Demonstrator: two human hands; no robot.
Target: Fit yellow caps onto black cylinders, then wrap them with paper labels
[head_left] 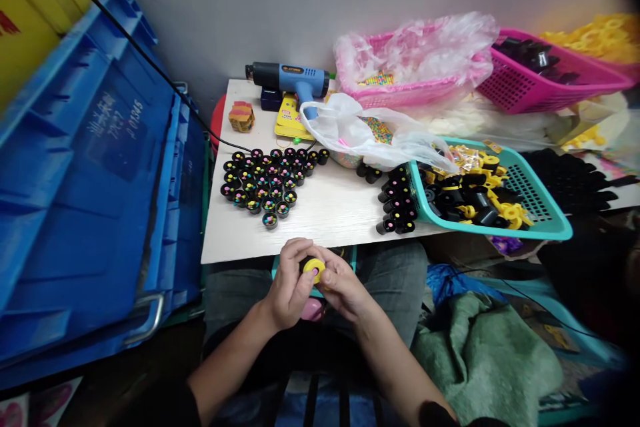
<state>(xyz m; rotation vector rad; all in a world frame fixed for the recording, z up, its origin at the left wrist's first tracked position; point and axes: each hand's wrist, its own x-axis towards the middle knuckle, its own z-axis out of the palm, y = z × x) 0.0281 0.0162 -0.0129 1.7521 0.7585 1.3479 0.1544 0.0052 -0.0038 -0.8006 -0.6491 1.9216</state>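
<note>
Left hand point(289, 285) and right hand point(345, 289) both grasped a yellow-ringed black cap point(314, 271), fingers clenched on it from opposite sides; the cap lay between the hands, above the lap point(385, 287) and just short of the white table point(325, 213); its round face tilted upward; neither hand stood clearly nearer; clustered black caps point(265, 180) stood beyond.

Glossy plastic ring point(308, 271), smooth woodgrain tabletop point(325, 210)

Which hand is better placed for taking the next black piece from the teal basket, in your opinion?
Probably the right hand: it is on the side of the teal plastic basket, while the left hand is farther away. Both hands hold the yellow ring, so the right would have to let go.
</note>
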